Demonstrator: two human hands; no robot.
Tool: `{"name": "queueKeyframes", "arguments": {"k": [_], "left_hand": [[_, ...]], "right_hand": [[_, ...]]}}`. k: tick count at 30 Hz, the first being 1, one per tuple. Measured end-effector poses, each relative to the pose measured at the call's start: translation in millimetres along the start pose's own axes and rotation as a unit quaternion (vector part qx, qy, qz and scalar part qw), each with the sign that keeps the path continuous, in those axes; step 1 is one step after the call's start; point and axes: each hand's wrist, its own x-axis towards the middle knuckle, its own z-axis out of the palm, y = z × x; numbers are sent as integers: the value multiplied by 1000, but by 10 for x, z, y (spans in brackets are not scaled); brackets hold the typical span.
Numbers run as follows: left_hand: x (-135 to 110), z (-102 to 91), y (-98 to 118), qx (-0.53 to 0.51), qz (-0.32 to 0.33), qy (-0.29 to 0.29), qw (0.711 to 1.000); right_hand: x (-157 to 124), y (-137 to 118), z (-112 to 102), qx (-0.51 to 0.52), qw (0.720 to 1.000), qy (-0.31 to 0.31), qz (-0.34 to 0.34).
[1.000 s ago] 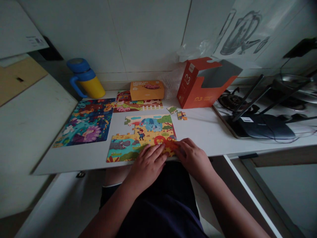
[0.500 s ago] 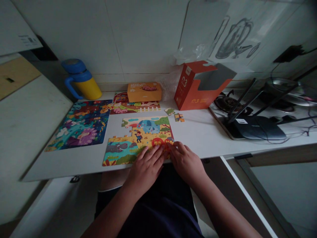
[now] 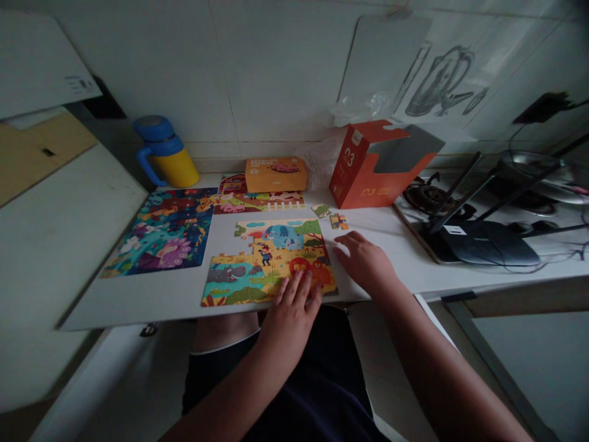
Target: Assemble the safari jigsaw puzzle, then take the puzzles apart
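Animal puzzle [image 3: 271, 261] flat, long axis L-R along counter [image 3: 175, 293] edge; left hand [image 3: 294, 302] flat on near edge, holding nothing; right hand [image 3: 365, 261] open beside it, empty.

Dim, underexposed wide-angle view, grainy and low in contrast.
The tiled wall [image 3: 276, 73] and the pale counter [image 3: 396, 245] take the most light, soft and even, without glare. The orange box [image 3: 368, 178] throws only a faint, soft-edged shadow at its foot. The puzzle [image 3: 271, 264] looks muted in colour. Below the counter edge the lap [image 3: 313, 380] sinks almost to black. Straight lines bow towards the frame edges, and the outer corners turn soft. A grey kettle-shaped shadow [image 3: 437, 80] lies on the wall, upper right.
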Motion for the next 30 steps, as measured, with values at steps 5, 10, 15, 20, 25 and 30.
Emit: {"name": "queueKeyframes", "arguments": {"k": [5, 10, 15, 20, 25, 30], "left_hand": [[28, 43, 131, 37, -20, 8, 999], [23, 89, 176, 53, -23, 21, 998], [6, 97, 207, 73, -27, 40, 996], [-11, 138, 220, 68, -29, 33, 997], [-30, 165, 216, 82, -29, 34, 996], [-39, 161, 216, 101, -18, 44, 994]], "right_hand": [[556, 449, 51, -5, 999, 18, -40], [817, 695, 86, 3, 998, -25, -64], [877, 757, 105, -16, 995, -34, -93], [975, 723, 30, -9, 994, -97, -53], [1037, 733, -57, 48, 982, -178, 32], [1065, 821, -44, 42, 980, -188, 58]]}}
